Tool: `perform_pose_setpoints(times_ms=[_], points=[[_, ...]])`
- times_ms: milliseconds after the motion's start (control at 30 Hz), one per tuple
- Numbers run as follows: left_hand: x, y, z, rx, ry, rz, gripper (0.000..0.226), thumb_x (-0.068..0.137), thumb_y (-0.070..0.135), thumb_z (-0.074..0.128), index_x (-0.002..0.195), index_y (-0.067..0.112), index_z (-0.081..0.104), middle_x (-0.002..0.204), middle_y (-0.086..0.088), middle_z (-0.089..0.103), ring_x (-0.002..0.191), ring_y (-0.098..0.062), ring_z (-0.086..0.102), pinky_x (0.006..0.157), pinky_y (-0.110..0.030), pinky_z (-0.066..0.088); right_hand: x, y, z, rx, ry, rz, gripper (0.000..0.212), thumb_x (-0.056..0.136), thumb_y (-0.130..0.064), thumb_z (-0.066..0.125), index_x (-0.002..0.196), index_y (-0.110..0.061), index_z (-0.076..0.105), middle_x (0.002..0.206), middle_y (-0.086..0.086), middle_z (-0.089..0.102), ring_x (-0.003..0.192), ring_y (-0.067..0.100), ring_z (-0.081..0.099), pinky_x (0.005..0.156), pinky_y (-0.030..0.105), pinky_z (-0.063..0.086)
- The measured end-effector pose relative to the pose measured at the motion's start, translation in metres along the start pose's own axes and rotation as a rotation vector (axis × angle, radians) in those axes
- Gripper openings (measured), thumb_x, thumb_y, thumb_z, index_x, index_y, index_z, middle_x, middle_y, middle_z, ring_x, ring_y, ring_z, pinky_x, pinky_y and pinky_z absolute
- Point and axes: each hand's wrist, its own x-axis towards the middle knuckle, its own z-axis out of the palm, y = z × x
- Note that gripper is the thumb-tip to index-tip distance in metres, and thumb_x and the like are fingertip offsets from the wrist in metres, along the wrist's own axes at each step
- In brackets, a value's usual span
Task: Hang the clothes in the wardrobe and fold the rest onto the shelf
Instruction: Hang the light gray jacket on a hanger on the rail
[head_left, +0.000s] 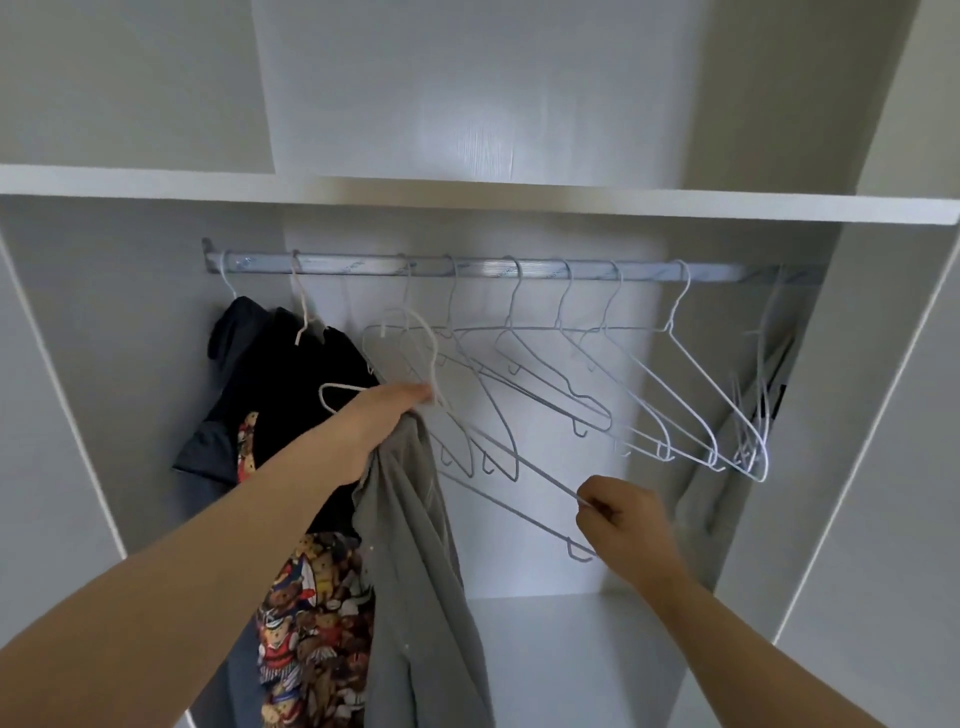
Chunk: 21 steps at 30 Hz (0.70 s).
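Dressing the wire hanger (519, 459) is the step I judge to be in hand, so I work across from the left.

The black garment (291, 374) and the bear-print garment (311, 623) already hang at the left end of the rail (519, 267). I want the new piece to end up just beside them without snagging them.

My left hand (387, 415) is clenched round the top of the grey garment (415, 571) and appears to hold the hanger's neck as well. The hook is blurred below the rail and hangs on nothing.

Next I would open the neck of the cloth with that hand and feed the long wire arm through it, keeping the hanger tilted away from its neighbours.

My right hand (623, 519) pinches the far tip of that arm between thumb and fingers. It should steer, not pull, since thin wire bends easily.

The empty hangers (717, 400) crowd the rail to the right and overlap the held one, so tangling is the main risk.

The grey garment is soft and matte. It droops in long folds from my left fist, in front of the bear print, well below the rail. I cannot tell what kind of garment it is.
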Motion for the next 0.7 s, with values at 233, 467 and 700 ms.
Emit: perform_pose_setpoints(times_ms=[233, 467, 700], points=[[-0.009, -0.014, 0.035, 0.468, -0.023, 0.377, 0.040, 0.097, 0.033, 0.042, 0.061, 0.017, 0.046, 0.055, 0.003, 0.041, 0.053, -0.010, 0.037, 0.052, -0.023, 0.029, 0.015, -0.016, 0.010, -0.165, -0.195, 0.090, 0.018, 0.088, -0.012, 0.049, 0.088, -0.027, 0.038, 0.060, -0.005, 0.051, 0.049, 0.011, 0.045, 0.050, 0.019, 0.036], [-0.013, -0.010, 0.028, 0.403, -0.067, 0.317, 0.024, 0.084, 0.027, 0.067, 0.101, 0.023, 0.051, 0.079, 0.001, 0.054, 0.065, -0.006, 0.049, 0.054, -0.014, 0.041, 0.046, -0.056, 0.035, 0.457, -0.191, 0.313, 0.010, 0.092, -0.025, 0.055, 0.086, -0.017, 0.057, 0.046, -0.014, 0.047, 0.040, 0.001, 0.042, 0.043, 0.009, 0.033], [-0.017, 0.000, -0.058, 0.772, -0.042, 0.294, 0.039, 0.078, 0.018, 0.073, 0.109, 0.026, 0.051, 0.090, 0.007, 0.050, 0.082, -0.007, 0.050, 0.066, -0.016, 0.042, 0.040, -0.041, 0.035, 0.764, 0.032, 0.431, 0.026, 0.091, -0.022, 0.058, 0.068, -0.012, 0.064, 0.038, -0.005, 0.032, 0.034, 0.005, 0.026, 0.036, 0.015, 0.024]])
